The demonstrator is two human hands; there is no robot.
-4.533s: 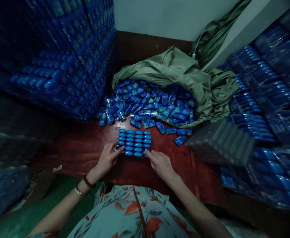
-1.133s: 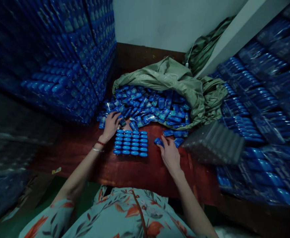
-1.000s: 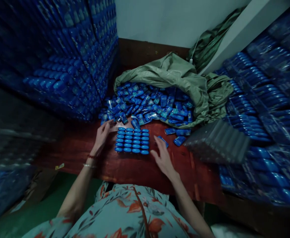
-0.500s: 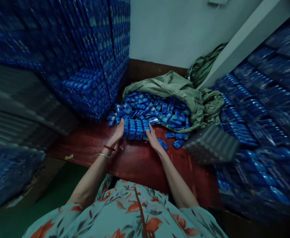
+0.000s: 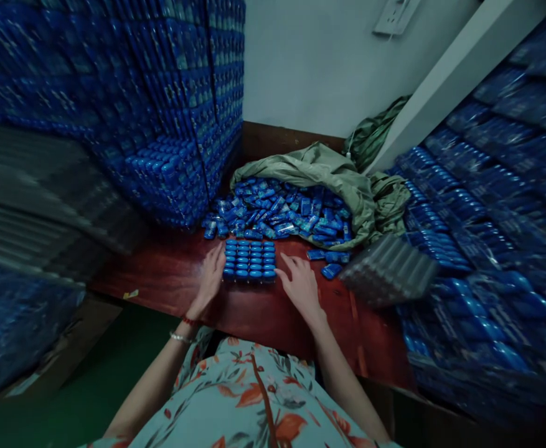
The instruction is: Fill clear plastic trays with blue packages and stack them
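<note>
A: Report hand state.

B: I read the left hand [image 5: 211, 278] flat, fingers extended, grip open, against the left edge of the block of blue packets [image 5: 249, 261]. The right hand [image 5: 301, 283] is likewise open, fingertips at the block's right edge; contact appears likely, but blur limits certainty.

A: Block position?

B: Flat on the red table [image 5: 263, 311], between both hands, just in front of the loose packet pile [image 5: 282, 208] spilling from the green sack [image 5: 319, 168].

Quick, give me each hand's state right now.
Left hand: open, flat against the block of blue packets.
Right hand: open, holding nothing, beside the block.
</note>
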